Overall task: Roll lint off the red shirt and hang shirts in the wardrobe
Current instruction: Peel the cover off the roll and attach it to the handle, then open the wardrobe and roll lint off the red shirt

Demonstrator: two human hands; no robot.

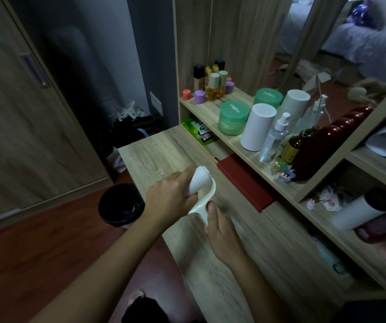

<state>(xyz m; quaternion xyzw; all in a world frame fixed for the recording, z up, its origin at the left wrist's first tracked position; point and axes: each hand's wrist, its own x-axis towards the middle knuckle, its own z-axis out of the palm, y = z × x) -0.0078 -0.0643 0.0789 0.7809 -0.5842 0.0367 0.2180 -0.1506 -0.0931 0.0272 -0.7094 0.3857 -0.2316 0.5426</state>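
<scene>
Holding the lint roller (200,183) over the desk (159,150), the left hand (170,198) grips its head, the right hand (222,231) its handle.

green jar (234,118) lettering, unreadable (too blurred)

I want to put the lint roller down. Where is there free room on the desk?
The desk top is bare between its far left corner, the green packet and the flat red item; also nearer, beside the right hand. The shelf of jars and bottles is crowded.
</scene>
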